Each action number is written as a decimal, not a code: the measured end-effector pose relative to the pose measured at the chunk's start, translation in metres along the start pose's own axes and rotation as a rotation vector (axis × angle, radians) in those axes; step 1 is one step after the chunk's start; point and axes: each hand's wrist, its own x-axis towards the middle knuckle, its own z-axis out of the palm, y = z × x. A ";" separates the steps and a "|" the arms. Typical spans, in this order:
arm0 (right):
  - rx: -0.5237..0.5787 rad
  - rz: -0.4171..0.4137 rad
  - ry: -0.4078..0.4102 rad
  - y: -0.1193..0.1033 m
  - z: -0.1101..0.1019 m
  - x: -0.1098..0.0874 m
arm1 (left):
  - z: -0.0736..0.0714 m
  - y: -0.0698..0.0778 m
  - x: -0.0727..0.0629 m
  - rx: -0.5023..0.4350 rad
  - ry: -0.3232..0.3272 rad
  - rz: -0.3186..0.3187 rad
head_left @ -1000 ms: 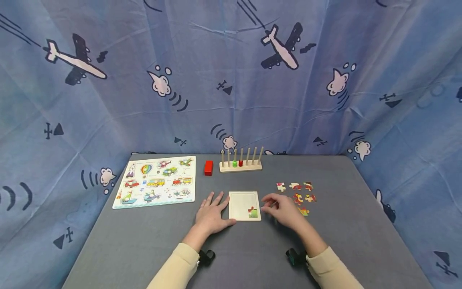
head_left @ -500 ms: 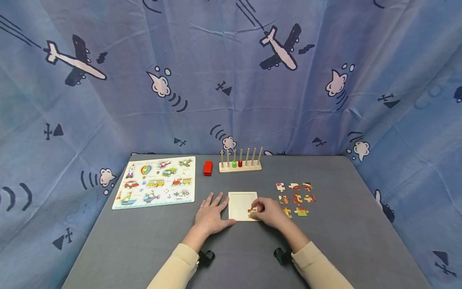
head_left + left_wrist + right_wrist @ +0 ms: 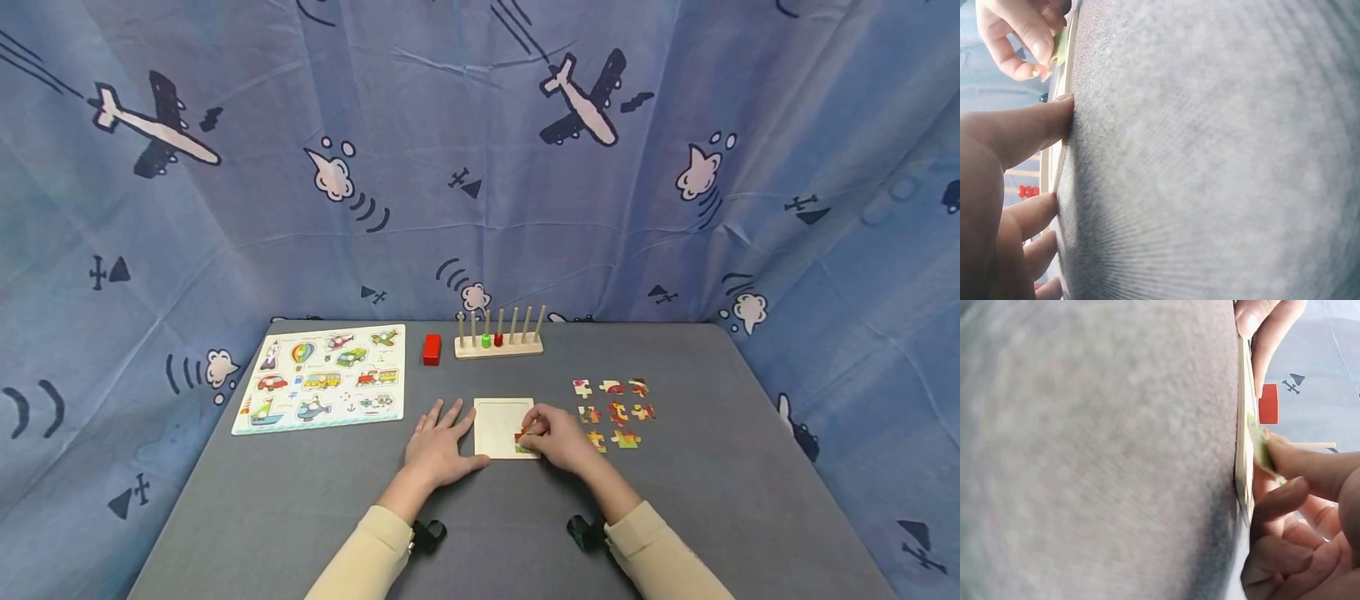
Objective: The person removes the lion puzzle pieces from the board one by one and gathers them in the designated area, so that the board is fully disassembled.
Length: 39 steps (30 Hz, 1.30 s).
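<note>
A small square puzzle tray (image 3: 497,425) with a pale wooden base lies on the grey table. My left hand (image 3: 438,450) rests spread beside it, thumb and a fingertip touching its near-left edge in the left wrist view. At the tray's lower right corner my right hand (image 3: 564,439) pinches a green and red puzzle piece (image 3: 521,444) between thumb and fingers. In the right wrist view this piece (image 3: 1259,445) stands tilted against the tray. The fingers hide part of it. Several loose puzzle pieces (image 3: 618,413) lie in rows right of the tray.
A vehicle picture board (image 3: 351,404) lies at the back left. A red block (image 3: 432,350) and a wooden peg stand (image 3: 480,351) with a green and a red bead are at the back. A blue patterned cloth (image 3: 480,167) hangs behind the table.
My right hand has moved left from beside the tray to the puzzle piece in its corner and taken hold of it. The left hand has stayed in place.
</note>
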 end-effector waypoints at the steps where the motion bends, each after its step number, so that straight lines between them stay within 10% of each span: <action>1: 0.014 0.002 0.006 0.000 -0.001 0.000 | 0.000 0.000 0.000 0.003 -0.002 0.000; 39: 0.010 -0.006 0.123 0.035 -0.083 -0.035 | 0.002 -0.002 0.001 -0.018 0.014 0.025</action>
